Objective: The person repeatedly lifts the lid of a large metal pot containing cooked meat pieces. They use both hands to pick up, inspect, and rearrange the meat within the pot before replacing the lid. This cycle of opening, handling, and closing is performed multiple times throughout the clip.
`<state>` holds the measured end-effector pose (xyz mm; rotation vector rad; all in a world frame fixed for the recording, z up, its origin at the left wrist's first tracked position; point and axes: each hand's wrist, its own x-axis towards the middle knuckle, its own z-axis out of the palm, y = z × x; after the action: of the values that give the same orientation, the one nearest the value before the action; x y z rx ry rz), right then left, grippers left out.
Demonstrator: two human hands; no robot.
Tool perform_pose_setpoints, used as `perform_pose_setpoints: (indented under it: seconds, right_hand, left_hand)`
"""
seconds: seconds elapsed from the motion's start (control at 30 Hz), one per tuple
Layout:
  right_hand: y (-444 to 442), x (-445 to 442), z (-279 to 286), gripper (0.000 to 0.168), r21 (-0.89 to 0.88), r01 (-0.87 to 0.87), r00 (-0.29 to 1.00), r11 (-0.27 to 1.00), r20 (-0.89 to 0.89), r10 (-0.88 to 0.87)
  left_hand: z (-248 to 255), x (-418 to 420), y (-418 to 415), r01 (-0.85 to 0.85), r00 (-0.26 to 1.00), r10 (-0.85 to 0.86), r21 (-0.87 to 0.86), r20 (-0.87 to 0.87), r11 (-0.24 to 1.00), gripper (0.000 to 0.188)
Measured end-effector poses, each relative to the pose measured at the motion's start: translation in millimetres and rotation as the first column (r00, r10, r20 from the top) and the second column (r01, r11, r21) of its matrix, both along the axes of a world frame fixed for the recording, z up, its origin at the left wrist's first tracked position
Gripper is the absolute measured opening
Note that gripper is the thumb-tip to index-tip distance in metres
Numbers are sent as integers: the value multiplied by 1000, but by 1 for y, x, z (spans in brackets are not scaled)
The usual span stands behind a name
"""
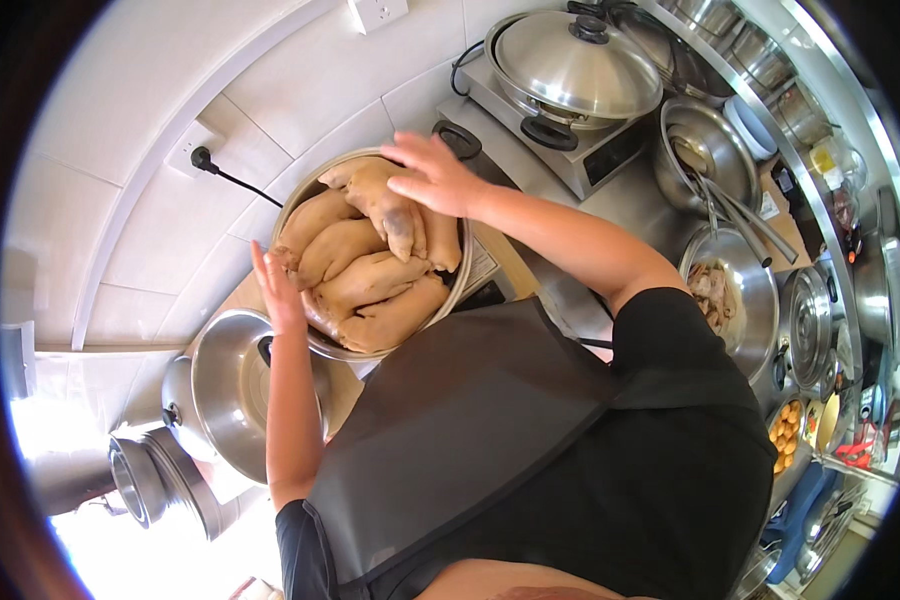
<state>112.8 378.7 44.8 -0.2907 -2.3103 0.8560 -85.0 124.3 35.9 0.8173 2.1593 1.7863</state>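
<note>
A large round metal pot (pixel 461 289) filled with several pale pig's trotters (pixel 367 277) stands before me, close to the tiled wall. My left hand (pixel 279 292) is at the pot's left rim, fingers spread and nothing gripped; whether it touches the rim I cannot tell. Over the far right part of the rim is my right hand (pixel 435 176), slightly blurred, its fingers apart beside the uppermost trotter. That hand holds nothing. One trotter lies across the others with its dark-marked foot towards the middle.
An empty steel pot (pixel 229 382) stands at the left. Beyond my right arm, a lidded wok (pixel 577 67) sits on an induction cooker (pixel 607 161). Steel bowls, one with tongs (pixel 735 225) and one with meat pieces (pixel 711 296), line the right side. A plugged-in cord (pixel 236 180) runs behind the pot.
</note>
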Motion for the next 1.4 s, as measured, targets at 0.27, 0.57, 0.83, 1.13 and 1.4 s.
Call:
perform_pose_setpoints:
  seconds: [0.27, 0.57, 0.83, 1.13, 1.4]
  right_hand:
    - [248, 83, 69, 70, 626, 592, 589, 507, 94, -803]
    - [337, 94, 71, 59, 696, 609, 215, 379, 315, -924]
    - [370, 102, 72, 48, 725, 497, 276, 477, 390, -879]
    - [281, 113, 143, 42, 591, 539, 676, 600, 121, -727]
    - [78, 45, 174, 21, 556, 224, 974, 801, -157, -163]
  left_hand:
    - [7, 36, -119, -377, 925, 370, 80, 86, 923, 53]
    - [-32, 137, -212, -585, 769, 550, 12, 326, 811, 45]
    - [-50, 158, -235, -593, 790, 585, -13, 183, 805, 40]
    - [-48, 136, -233, -524, 836, 519, -26, 177, 852, 36]
    - [-41, 116, -198, -393, 870, 269, -250, -413, 885, 25]
